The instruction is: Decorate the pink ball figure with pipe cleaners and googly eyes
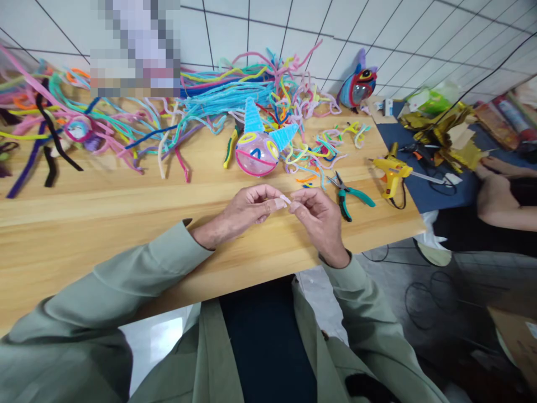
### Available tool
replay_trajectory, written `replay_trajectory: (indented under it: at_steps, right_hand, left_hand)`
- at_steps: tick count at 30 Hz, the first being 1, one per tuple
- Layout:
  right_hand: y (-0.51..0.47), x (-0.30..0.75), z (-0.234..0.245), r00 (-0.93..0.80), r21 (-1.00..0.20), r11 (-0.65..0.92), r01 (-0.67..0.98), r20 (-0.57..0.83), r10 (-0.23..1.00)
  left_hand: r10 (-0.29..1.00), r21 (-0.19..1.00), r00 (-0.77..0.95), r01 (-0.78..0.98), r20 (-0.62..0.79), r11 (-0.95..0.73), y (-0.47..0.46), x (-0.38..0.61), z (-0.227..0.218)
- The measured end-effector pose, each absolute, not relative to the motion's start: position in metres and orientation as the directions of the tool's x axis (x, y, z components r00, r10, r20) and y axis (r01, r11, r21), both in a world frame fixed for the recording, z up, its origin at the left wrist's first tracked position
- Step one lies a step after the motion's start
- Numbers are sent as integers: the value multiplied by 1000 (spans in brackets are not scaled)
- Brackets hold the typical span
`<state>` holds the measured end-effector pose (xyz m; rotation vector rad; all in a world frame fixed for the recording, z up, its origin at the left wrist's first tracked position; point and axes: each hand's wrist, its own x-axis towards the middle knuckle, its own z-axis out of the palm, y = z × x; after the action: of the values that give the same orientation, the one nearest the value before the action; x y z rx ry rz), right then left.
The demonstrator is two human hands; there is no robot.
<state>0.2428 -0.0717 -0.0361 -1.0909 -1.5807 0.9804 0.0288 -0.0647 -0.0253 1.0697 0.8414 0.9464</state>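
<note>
My left hand [250, 210] and my right hand [318, 217] meet above the front of the wooden table. Both are closed in a pinch on a short, pale pink piece of pipe cleaner [285, 199], most of it covered by my fingertips. Just beyond them sits a clear round ball [257, 155] trimmed with pink, yellow and blue pipe cleaners, with two blue pointed ears. Pliers with teal handles [344, 197] lie to the right of my right hand. Yellow-and-green handled pliers [230, 148] rest left of the ball.
Bundles of coloured pipe cleaners [226, 103] spread along the tiled wall. A second decorated ball [357, 89] stands at the back right. A yellow glue gun [392, 172] lies near the right edge, by gold foil [436, 131]. Another person's arm [503, 196] is at far right.
</note>
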Motion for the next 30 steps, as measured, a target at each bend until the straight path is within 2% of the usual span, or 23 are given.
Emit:
replay_trajectory:
  at_steps: [11, 14, 18, 23, 30]
  right_hand:
    - [-69, 236, -25, -232, -947, 258, 193, 211, 950]
    - [-65, 242, -22, -248, -940, 258, 224, 201, 948]
    - [-57, 253, -10, -384, -949, 206, 238, 103, 918]
    - [-54, 258, -1, -431, -969, 148, 200, 49, 901]
    - [-57, 255, -17, -370, -938, 262, 225, 167, 914]
  left_hand:
    - [912, 984, 395, -91, -106, 154, -66, 28, -19]
    - [876, 987, 464, -20, -133, 160, -64, 24, -17]
    - [780, 971, 588, 44, -215, 234, -59, 19, -15]
    - [779, 927, 591, -136, -208, 350, -57, 18, -16]
    - [787, 889, 580, -219, -212, 401, -60, 21, -21]
